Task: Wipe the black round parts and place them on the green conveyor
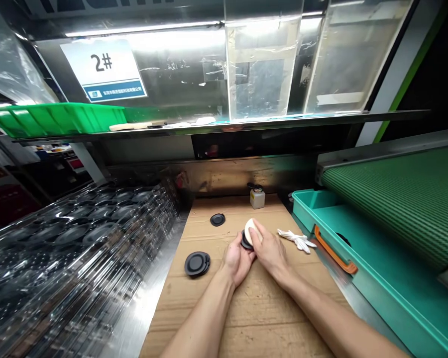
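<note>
Over the brown cardboard sheet [246, 308], my left hand [238, 258] is closed round a small black round part [245, 241], gripping it from below. My right hand [271, 248] presses a white pad [251, 229] against the top of that part, fingers closed on the pad. A second black round part [197, 263] lies on the cardboard to the left of my hands. A smaller black disc [217, 219] lies farther back.
A small white bottle with a dark cap [257, 197] stands at the back of the cardboard. A white glove [296, 239] lies to the right. Clear trays of black parts [78, 238] are stacked at left. A teal tray [358, 258] and a green conveyor belt [406, 209] sit at right.
</note>
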{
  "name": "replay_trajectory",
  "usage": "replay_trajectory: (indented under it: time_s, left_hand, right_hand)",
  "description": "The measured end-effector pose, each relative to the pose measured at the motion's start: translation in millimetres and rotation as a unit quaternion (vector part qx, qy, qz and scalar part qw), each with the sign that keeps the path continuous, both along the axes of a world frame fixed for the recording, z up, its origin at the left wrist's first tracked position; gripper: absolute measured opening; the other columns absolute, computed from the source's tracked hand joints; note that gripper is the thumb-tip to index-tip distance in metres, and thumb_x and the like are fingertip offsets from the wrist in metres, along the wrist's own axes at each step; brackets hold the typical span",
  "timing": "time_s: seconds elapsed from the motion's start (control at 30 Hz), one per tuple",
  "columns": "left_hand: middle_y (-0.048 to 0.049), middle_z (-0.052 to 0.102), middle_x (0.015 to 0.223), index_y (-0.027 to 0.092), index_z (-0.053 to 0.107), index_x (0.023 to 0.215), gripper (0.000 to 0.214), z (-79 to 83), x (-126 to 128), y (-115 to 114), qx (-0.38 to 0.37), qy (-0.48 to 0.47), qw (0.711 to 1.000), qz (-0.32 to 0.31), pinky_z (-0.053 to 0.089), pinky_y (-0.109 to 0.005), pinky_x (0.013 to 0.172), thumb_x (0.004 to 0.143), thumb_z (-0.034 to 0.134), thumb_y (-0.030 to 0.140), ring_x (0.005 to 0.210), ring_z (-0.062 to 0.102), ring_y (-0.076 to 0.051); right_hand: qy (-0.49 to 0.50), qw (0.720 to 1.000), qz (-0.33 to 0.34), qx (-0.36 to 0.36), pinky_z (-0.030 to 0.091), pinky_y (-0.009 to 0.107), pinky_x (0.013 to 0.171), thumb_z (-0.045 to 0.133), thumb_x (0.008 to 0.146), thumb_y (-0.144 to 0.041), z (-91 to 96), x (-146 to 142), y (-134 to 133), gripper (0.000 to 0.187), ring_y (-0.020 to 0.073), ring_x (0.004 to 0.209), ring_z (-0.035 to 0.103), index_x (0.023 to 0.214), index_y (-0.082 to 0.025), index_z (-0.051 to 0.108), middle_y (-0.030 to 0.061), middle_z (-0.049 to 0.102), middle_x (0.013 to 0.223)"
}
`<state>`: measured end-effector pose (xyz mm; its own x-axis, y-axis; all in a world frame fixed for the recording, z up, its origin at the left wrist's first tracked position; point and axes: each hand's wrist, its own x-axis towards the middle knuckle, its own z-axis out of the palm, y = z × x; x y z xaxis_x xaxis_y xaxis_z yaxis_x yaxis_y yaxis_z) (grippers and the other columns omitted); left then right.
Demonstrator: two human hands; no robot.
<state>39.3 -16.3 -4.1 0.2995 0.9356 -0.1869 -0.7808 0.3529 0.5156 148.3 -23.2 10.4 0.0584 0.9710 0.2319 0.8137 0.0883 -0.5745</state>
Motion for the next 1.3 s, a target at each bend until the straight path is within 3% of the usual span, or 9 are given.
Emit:
replay_trajectory:
  time_s: [0.1, 0.23, 0.4, 0.5, 0.6, 0.8, 1.0, 1.17, 1.3]
  left_hand:
    - [-0.0158, 0.065, 0.115, 0.008, 0.063, 0.109, 0.035, 1.2, -0.9, -2.5, -0.004, -0.005, 1.0, 0.001, 0.046, -0.034, 0.098, 0.094, 0.043, 0.033, 0.112, 0.059, -0.023]
    - [-0.0154, 0.065, 0.116, 0.009, 0.062, 0.11, 0.032, 2.1, -0.2, -3.4, -0.003, 0.012, 1.0, 0.003, 0.047, -0.035, 0.097, 0.094, 0.043, 0.03, 0.112, 0.059, -0.023]
    - [-0.0173, 0.065, 0.115, 0.008, 0.062, 0.107, 0.034, -0.3, 1.2, -1.5, -0.004, 0.014, 1.0, 0.013, 0.048, -0.034, 0.096, 0.094, 0.044, 0.033, 0.111, 0.06, -0.024]
    - [-0.0156, 0.066, 0.113, 0.01, 0.062, 0.103, 0.028, -2.0, 1.5, 1.0, 0.003, 0.011, 0.999, 0.036, 0.049, -0.038, 0.095, 0.093, 0.047, 0.032, 0.108, 0.061, -0.024]
    - [-0.0163, 0.065, 0.113, 0.01, 0.061, 0.099, 0.028, -2.3, 0.5, 3.7, -0.004, 0.005, 0.998, 0.058, 0.05, -0.04, 0.094, 0.092, 0.048, 0.033, 0.107, 0.061, -0.025]
    - [-0.0178, 0.065, 0.113, 0.01, 0.061, 0.102, 0.028, -2.3, 1.6, 3.7, 0.019, 0.027, 0.999, 0.033, 0.05, -0.043, 0.093, 0.093, 0.045, 0.031, 0.108, 0.061, -0.026]
    - [-0.0175, 0.068, 0.103, 0.008, 0.062, 0.096, 0.024, 0.2, 5.3, -1.8, 0.029, 0.074, 0.996, 0.044, 0.049, -0.043, 0.094, 0.091, 0.048, 0.026, 0.103, 0.063, -0.027]
    - [-0.0155, 0.068, 0.104, 0.009, 0.062, 0.098, 0.021, 2.8, 6.1, -3.2, 0.049, 0.078, 0.995, 0.034, 0.049, -0.044, 0.094, 0.09, 0.052, 0.026, 0.103, 0.063, -0.026]
    - [-0.0163, 0.068, 0.103, 0.009, 0.061, 0.097, 0.021, 1.7, 6.0, -2.6, 0.043, 0.081, 0.995, 0.044, 0.05, -0.043, 0.093, 0.089, 0.053, 0.026, 0.102, 0.064, -0.026]
  right_hand:
    - [-0.009, 0.999, 0.048, -0.005, 0.05, 0.034, 0.08, 0.035, 0.093, -0.051, 1.2, 1.0, -1.2, 0.048, 0.0246, 0.092, 0.067, 0.137, -0.035, 0.047, 0.0062, 0.07, 0.104]
    - [-0.009, 1.0, -0.008, 0.001, 0.049, 0.036, 0.081, 0.034, 0.093, -0.051, 2.1, 1.2, -3.6, 0.049, 0.0259, 0.096, 0.066, 0.136, -0.034, 0.049, 0.007, 0.07, 0.106]
    - [-0.025, 0.999, 0.026, -0.004, 0.05, 0.04, 0.079, 0.035, 0.092, -0.052, -2.2, 2.7, -1.1, 0.048, 0.0276, 0.09, 0.067, 0.136, -0.036, 0.048, 0.0072, 0.071, 0.1]
    - [0.064, 0.997, -0.005, 0.036, 0.048, 0.038, 0.086, 0.038, 0.092, -0.049, 0.5, 14.5, 11.9, 0.048, 0.0264, 0.101, 0.064, 0.132, -0.029, 0.054, 0.0078, 0.069, 0.108]
    - [0.176, 0.981, 0.036, 0.075, 0.048, 0.033, 0.089, 0.042, 0.09, -0.047, 3.9, 28.4, 19.5, 0.048, 0.0229, 0.104, 0.063, 0.129, -0.023, 0.056, 0.0072, 0.066, 0.115]
    - [0.233, 0.96, 0.154, -0.021, 0.053, 0.03, 0.071, 0.049, 0.084, -0.041, 7.1, 30.9, 10.1, 0.041, 0.0203, 0.077, 0.066, 0.112, -0.016, 0.067, 0.0072, 0.071, 0.09]
    - [0.246, 0.939, 0.226, -0.085, 0.05, 0.025, 0.066, 0.056, 0.078, -0.035, 10.5, 29.0, 8.5, 0.034, 0.0178, 0.074, 0.065, 0.101, -0.014, 0.072, 0.006, 0.071, 0.088]
    - [0.253, 0.95, 0.174, -0.056, 0.049, 0.026, 0.074, 0.058, 0.076, -0.033, 10.5, 38.2, 12.7, 0.033, 0.0187, 0.082, 0.065, 0.099, -0.015, 0.072, 0.0059, 0.072, 0.093]
    - [0.243, 0.941, 0.222, -0.073, 0.049, 0.026, 0.073, 0.058, 0.075, -0.032, 8.2, 37.2, 15.1, 0.031, 0.0189, 0.081, 0.065, 0.096, -0.015, 0.073, 0.0059, 0.072, 0.092]
